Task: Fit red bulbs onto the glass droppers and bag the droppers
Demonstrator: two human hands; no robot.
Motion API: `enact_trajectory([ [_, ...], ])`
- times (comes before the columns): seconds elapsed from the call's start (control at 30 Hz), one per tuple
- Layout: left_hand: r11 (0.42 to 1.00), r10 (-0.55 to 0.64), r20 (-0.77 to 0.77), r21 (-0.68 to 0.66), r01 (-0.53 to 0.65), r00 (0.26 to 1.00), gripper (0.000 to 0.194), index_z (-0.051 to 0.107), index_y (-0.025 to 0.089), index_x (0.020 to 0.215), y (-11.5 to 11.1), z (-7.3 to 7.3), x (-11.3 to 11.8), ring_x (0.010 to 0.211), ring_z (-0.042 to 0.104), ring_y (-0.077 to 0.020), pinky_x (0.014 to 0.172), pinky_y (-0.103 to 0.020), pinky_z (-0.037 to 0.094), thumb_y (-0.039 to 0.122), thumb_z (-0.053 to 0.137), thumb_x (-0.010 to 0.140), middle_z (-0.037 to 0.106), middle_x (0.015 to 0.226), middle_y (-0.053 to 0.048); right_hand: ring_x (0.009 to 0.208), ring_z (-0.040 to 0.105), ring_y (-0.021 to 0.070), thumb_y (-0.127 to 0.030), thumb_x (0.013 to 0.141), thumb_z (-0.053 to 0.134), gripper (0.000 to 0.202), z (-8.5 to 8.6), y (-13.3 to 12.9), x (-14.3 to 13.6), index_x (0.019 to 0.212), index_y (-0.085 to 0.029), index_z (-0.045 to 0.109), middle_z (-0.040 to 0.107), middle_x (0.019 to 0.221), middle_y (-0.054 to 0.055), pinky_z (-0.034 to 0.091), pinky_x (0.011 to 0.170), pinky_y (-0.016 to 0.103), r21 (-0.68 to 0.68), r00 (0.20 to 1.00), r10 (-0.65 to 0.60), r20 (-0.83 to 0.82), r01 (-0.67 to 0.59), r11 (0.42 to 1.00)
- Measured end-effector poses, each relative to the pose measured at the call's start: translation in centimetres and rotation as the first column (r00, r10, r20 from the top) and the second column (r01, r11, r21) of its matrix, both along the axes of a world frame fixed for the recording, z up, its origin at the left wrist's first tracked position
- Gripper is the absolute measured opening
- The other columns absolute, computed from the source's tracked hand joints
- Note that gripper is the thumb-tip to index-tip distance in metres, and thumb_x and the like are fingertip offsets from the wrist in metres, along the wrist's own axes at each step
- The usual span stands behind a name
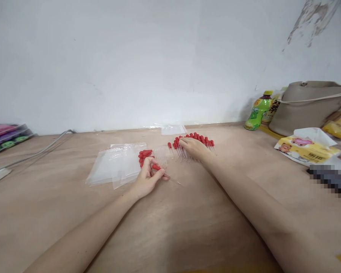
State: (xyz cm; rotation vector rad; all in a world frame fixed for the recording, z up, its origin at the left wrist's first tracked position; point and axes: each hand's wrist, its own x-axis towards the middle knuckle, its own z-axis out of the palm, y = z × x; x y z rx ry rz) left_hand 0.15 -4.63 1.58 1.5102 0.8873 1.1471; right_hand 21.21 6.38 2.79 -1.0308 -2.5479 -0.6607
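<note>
Left hand (147,179), one: fingers curled in, thumb pressed across, closed about a single red-bulbed dropper (156,167), its thin glass end pointing toward the lower right, clear of the fingers.

Right hand (193,147), one: reached farther out than the left, palm down, fingers bent over the near side of a row of droppers (198,137), red ends away from the person; whether the fingertips had hold of one, I could not tell from where I stood.

Red bulbs (144,152), a small heap: just beyond the left hand. Clear glass tubes (160,153), a group: between the two hands, next to that heap; whether joined to it was unclear.

Clear plastic bags (110,165), several, overlapping: flat, to the left of the left hand. Small clear bag (172,130), one: beyond both hands, near the wall (170,68).

Right of the right hand, well apart: green bottle (257,112), yellow cap, upright; grey handbag (298,108); yellow tissue pack (307,151), a tissue drawn partly out.

Far left of the left hand: grey cable (45,151); packets in pink, purple and green (7,137).

All stood or lay on a brown tabletop (167,227).
</note>
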Motion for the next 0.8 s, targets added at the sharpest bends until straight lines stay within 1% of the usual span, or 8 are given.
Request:
enact_trajectory([
  [0.17, 1.0, 0.014, -0.006, -0.014, -0.014, 1.0, 0.031, 0.029, 0.02, 0.084, -0.2, 0.3, 0.1, 0.07, 0.064, -0.013, 0.068, -0.032, 0.054, 0.029, 0.058, 0.077, 0.047, 0.077, 0.005, 0.076, 0.051, 0.0167, -0.002, 0.081, 0.039, 0.022, -0.2, -0.5, 0.3, 0.092, -0.013, 0.055, 0.058, 0.089, 0.008, 0.034, 0.068, 0.026, -0.001, 0.999, -0.014, 0.038, 0.014, 1.0],
  [0.33, 0.998, 0.052, -0.015, 0.03, -0.052, 0.999, 0.032, 0.028, 0.021, 0.087, 0.0, 0.2, 0.2, 0.065, 0.064, -0.0119, 0.063, -0.029, 0.054, 0.032, 0.056, 0.078, 0.047, 0.074, 0.006, 0.089, 0.05, 0.0194, 0.001, 0.076, 0.041, 0.025, -0.2, -1.0, 0.5, 0.089, -0.012, 0.057, 0.058, 0.097, 0.011, 0.033, 0.078, 0.03, -0.047, 1.0, 0.021, 0.009, -0.021, 0.999],
  [0.47, 0.996, 0.059, 0.023, 0.065, -0.061, 0.998, 0.033, 0.028, 0.021, 0.088, 0.1, 0.0, 0.3, 0.061, 0.062, -0.0099, 0.06, -0.027, 0.054, 0.033, 0.057, 0.078, 0.047, 0.075, 0.007, 0.092, 0.051, 0.0202, -0.006, 0.078, 0.043, 0.02, 0.7, -3.0, -0.7, 0.089, -0.013, 0.058, 0.059, 0.097, 0.011, 0.035, 0.078, 0.032, -0.184, 0.948, -0.055, -0.315, -0.005, 0.983],
  [0.5, 0.996, 0.059, 0.023, 0.062, -0.06, 0.998, 0.033, 0.028, 0.021, 0.088, 0.2, 0.0, 0.3, 0.061, 0.062, -0.0097, 0.059, -0.027, 0.054, 0.033, 0.057, 0.078, 0.046, 0.075, 0.007, 0.088, 0.052, 0.0184, -0.011, 0.081, 0.042, 0.019, 1.0, -3.9, -1.3, 0.092, -0.013, 0.058, 0.06, 0.094, 0.01, 0.037, 0.075, 0.03, -0.267, 0.897, -0.096, -0.432, -0.025, 0.963],
  [0.57, 0.996, 0.074, 0.019, 0.052, -0.075, 0.997, 0.033, 0.029, 0.021, 0.088, 0.2, 0.0, 0.3, 0.06, 0.062, -0.0094, 0.058, -0.027, 0.054, 0.033, 0.057, 0.077, 0.046, 0.075, 0.007, 0.074, 0.055, 0.0154, -0.028, 0.082, 0.047, 0.023, 1.2, -6.1, -2.4, 0.097, -0.013, 0.055, 0.062, 0.086, 0.007, 0.04, 0.065, 0.027, -0.491, 0.804, -0.215, -0.554, -0.107, 0.864],
  [0.63, 0.995, 0.095, 0.018, 0.043, -0.095, 0.995, 0.033, 0.03, 0.021, 0.088, 0.2, 0.0, 0.3, 0.059, 0.061, -0.0088, 0.057, -0.027, 0.054, 0.034, 0.058, 0.077, 0.046, 0.076, 0.007, 0.066, 0.055, 0.0145, -0.037, 0.076, 0.055, 0.037, 1.0, -8.4, -3.3, 0.105, -0.013, 0.051, 0.062, 0.079, 0.005, 0.04, 0.06, 0.027, -0.635, 0.807, -0.23, -0.544, -0.217, 0.741],
  [0.7, 0.994, 0.103, 0.022, 0.04, -0.104, 0.994, 0.034, 0.03, 0.02, 0.087, 0.3, 0.0, 0.2, 0.059, 0.061, -0.0081, 0.058, -0.026, 0.054, 0.033, 0.059, 0.076, 0.046, 0.078, 0.007, 0.062, 0.054, 0.0133, -0.031, 0.076, 0.056, 0.041, 0.4, -10.3, -4.1, 0.112, -0.014, 0.046, 0.061, 0.074, 0.003, 0.04, 0.057, 0.026, -0.697, 0.824, -0.187, -0.535, -0.305, 0.649],
  [0.8, 0.993, 0.11, 0.04, 0.047, -0.112, 0.993, 0.035, 0.03, 0.021, 0.09, 0.5, -0.3, 0.1, 0.06, 0.061, -0.0079, 0.061, -0.027, 0.054, 0.033, 0.06, 0.076, 0.048, 0.079, 0.007, 0.064, 0.054, 0.0127, -0.018, 0.077, 0.051, 0.042, -0.4, -11.3, -4.7, 0.117, -0.014, 0.041, 0.06, 0.075, 0.003, 0.04, 0.058, 0.024, -0.692, 0.821, -0.151, -0.551, -0.348, 0.633],
])
